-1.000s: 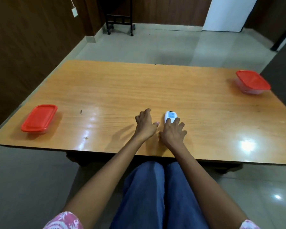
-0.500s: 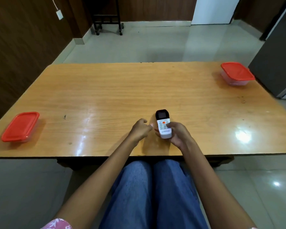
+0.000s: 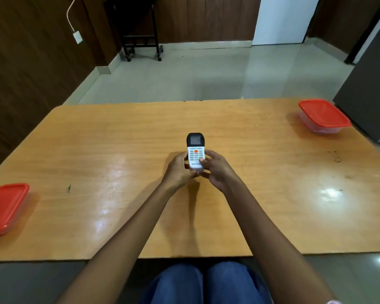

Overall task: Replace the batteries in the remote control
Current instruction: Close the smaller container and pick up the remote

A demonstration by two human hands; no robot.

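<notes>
While the person sits at the wooden table [image 3: 110, 150], both hands grasp the lower end of the white remote control [image 3: 195, 153], holding it over the tabletop with its buttons facing up. The left hand [image 3: 177, 172] curls round the remote's left side. The right hand [image 3: 218, 171] grips the right side, with one fingertip [image 3: 202, 161] lying across the keypad. Just beyond the fingers, the remote's black display end sticks out, pointing away from the person. Well off to the left of the fingers, a red-lidded container [image 3: 6, 205] sits at the table's edge. A second red-lidded container [image 3: 324, 116] sits far to their right, near the far corner.
</notes>
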